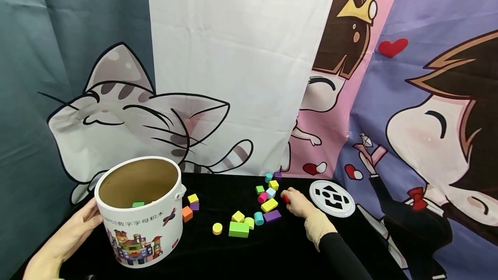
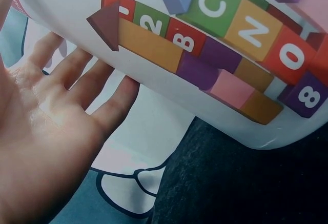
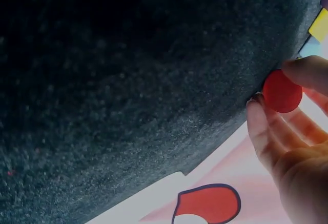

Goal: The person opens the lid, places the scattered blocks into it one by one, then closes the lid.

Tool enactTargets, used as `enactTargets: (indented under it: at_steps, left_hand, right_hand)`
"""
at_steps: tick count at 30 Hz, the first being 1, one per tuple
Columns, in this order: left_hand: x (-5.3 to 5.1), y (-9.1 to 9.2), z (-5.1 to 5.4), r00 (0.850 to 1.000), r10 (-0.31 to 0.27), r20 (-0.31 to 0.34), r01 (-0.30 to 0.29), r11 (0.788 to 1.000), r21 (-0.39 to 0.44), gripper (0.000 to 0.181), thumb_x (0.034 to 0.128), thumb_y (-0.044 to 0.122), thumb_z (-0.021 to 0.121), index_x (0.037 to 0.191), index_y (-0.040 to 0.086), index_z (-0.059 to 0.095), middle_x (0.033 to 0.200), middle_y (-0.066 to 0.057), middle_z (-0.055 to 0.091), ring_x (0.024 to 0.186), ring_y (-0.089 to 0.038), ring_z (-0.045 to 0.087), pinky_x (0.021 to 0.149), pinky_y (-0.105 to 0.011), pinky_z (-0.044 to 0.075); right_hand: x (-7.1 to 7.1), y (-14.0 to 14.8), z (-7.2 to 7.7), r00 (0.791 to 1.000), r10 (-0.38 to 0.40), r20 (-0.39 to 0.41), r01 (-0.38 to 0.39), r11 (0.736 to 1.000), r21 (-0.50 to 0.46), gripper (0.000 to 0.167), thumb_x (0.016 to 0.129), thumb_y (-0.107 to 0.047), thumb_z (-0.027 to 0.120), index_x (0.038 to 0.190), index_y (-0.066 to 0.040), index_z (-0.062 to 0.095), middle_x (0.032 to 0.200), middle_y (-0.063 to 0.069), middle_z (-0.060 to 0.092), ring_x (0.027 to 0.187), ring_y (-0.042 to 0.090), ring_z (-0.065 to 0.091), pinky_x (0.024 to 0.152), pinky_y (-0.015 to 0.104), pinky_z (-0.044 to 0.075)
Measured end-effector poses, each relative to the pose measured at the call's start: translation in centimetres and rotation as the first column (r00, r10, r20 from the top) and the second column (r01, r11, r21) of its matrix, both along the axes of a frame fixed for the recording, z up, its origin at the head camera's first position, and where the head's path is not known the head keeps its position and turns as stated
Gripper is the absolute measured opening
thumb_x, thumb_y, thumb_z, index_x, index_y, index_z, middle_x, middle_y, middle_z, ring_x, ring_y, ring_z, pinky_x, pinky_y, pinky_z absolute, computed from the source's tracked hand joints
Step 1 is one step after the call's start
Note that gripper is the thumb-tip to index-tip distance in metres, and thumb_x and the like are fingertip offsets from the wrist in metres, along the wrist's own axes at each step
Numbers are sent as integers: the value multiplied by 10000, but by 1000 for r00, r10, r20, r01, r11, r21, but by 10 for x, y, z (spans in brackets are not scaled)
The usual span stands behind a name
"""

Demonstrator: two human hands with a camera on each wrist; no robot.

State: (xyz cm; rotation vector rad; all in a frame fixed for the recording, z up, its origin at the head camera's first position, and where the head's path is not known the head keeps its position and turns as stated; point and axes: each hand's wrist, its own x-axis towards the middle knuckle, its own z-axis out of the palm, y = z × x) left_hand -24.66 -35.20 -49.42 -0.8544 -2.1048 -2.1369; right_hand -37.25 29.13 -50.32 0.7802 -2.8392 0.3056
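A big white bucket (image 1: 140, 224) with printed blocks on its side stands at the left of the black surface, a green block (image 1: 138, 205) visible inside. My left hand (image 1: 79, 228) rests against its left side, fingers extended; the left wrist view shows the hand (image 2: 66, 116) touching the printed wall (image 2: 148, 70). My right hand (image 1: 297, 204) is right of the scattered blocks, holding a red piece (image 1: 286, 199). In the right wrist view the hand (image 3: 297, 131) pinches that round red block (image 3: 283, 92) between thumb and fingers.
Coloured blocks lie mid-table, including a green one (image 1: 238, 229), a yellow one (image 1: 269, 205) and a purple one (image 1: 272, 216). Nearer the bucket is an orange block (image 1: 187, 214). A white lid with shaped holes (image 1: 332, 187) lies right of my right hand. Printed curtains (image 1: 241, 68) hang behind.
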Motion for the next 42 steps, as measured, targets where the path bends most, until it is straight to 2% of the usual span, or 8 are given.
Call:
enactTargets:
  at_steps: [5, 8, 16, 20, 27, 34, 39, 42]
  left_hand:
    - [-1, 1, -1, 1000, 6, 8, -6, 1000, 9, 676, 1033, -11, 372, 1585, 247, 79, 1497, 215, 212, 1277, 172, 271, 943, -98, 285]
    - [-1, 2, -2, 1000, 10, 10, -10, 1000, 11, 679, 1031, -12, 376, 1585, 251, 87, 1493, 217, 217, 1277, 172, 272, 945, -98, 283]
    - [-1, 1, 0, 1000, 14, 14, -15, 1000, 12, 678, 1036, -6, 375, 1586, 239, 64, 1505, 207, 200, 1273, 176, 273, 950, -95, 280]
    - [-2, 2, 1, 1000, 15, 22, -15, 1000, 4, 678, 1038, -5, 374, 1586, 233, 52, 1498, 209, 205, 1262, 181, 285, 941, -95, 285]
    - [-3, 5, 0, 1000, 17, 21, -17, 1000, -9, 679, 1033, -18, 378, 1586, 229, 72, 1462, 229, 253, 1250, 182, 304, 923, -96, 298]
    - [-2, 1, 1, 999, 19, 32, -19, 1000, -14, 682, 1039, -4, 370, 1586, 221, 29, 1492, 214, 201, 1248, 193, 291, 933, -93, 292]
    - [0, -2, 0, 999, 13, 29, -13, 1000, -5, 680, 1040, -2, 365, 1585, 226, 29, 1501, 208, 193, 1256, 187, 286, 933, -95, 292]
    - [1, -3, -2, 999, 17, 26, -17, 1000, -2, 675, 1041, 2, 368, 1584, 249, 52, 1488, 222, 212, 1256, 186, 286, 932, -94, 291]
  right_hand:
    - [0, 1, 6, 1000, 6, -19, -6, 1000, 6, 337, 700, 57, 722, 1017, -42, 664, 895, 55, 538, 766, 250, 556, 701, 442, 486]
    - [1, -4, 15, 999, 19, -30, -19, 1000, 12, 322, 726, 48, 725, 1029, -41, 665, 900, 43, 533, 762, 231, 546, 707, 427, 485]
    - [9, -50, 66, 982, 150, -116, -146, 988, 44, 313, 790, 38, 711, 1059, -110, 651, 1006, 41, 548, 827, 203, 563, 756, 378, 487]
    - [18, -82, 90, 967, 223, -121, -219, 975, 43, 359, 819, 47, 699, 1134, -118, 650, 1086, 38, 545, 846, 163, 574, 754, 326, 500]
    - [39, -144, 126, 924, 360, -133, -356, 933, 53, 309, 869, -14, 694, 1157, -117, 651, 1138, 56, 554, 901, 166, 593, 786, 306, 510]
    - [59, -213, 159, 861, 467, -201, -474, 880, 17, 307, 885, -48, 676, 1183, -121, 651, 1165, 42, 564, 975, 152, 590, 867, 243, 474]
    - [67, -262, 173, 831, 495, -255, -511, 859, 3, 310, 877, -84, 680, 1184, -122, 658, 1167, 23, 565, 1001, 109, 571, 894, 184, 433]
    - [72, -287, 174, 825, 504, -255, -520, 854, 3, 326, 878, -82, 659, 1201, -128, 651, 1198, 14, 547, 987, 63, 553, 868, 129, 412]
